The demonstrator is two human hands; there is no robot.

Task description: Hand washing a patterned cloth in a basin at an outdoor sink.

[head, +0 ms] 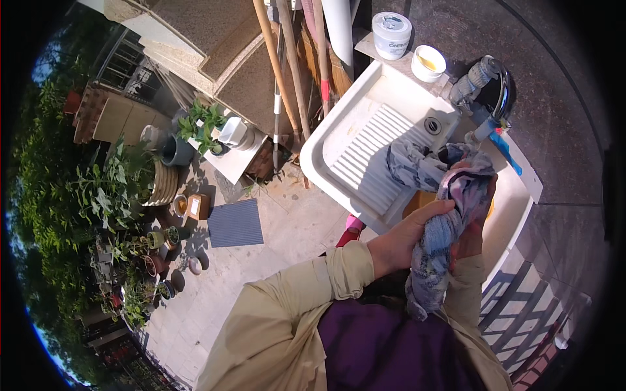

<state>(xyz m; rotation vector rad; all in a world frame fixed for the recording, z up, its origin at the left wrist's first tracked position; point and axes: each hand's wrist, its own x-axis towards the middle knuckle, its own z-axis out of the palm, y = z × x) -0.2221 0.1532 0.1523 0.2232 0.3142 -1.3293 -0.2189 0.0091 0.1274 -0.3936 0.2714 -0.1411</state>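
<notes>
A grey, blue and pink patterned cloth [430, 242] is twisted into a rope in both my hands. My left hand [403, 239] grips its near side, thumb lying across the twist. My right hand [473, 234] holds the far side and is partly covered by the fabric. One end of the cloth hangs towards my purple garment; a bunched part droops over the white sink [359, 207]. The sink has a ribbed washboard [374, 146] and a drain hole [433, 125]. Below the cloth, part of an orange-yellow basin [415, 201] shows in the sink.
A cloth-wrapped tap [474, 80] rises at the sink's back. A blue-handled tool [506, 152] lies on its right ledge. Two white tubs, one lidded [391, 35] and one uncovered [428, 63], stand behind. Wooden poles [293, 68] lean at left, beyond a grey mat [235, 223] and potted plants [154, 264].
</notes>
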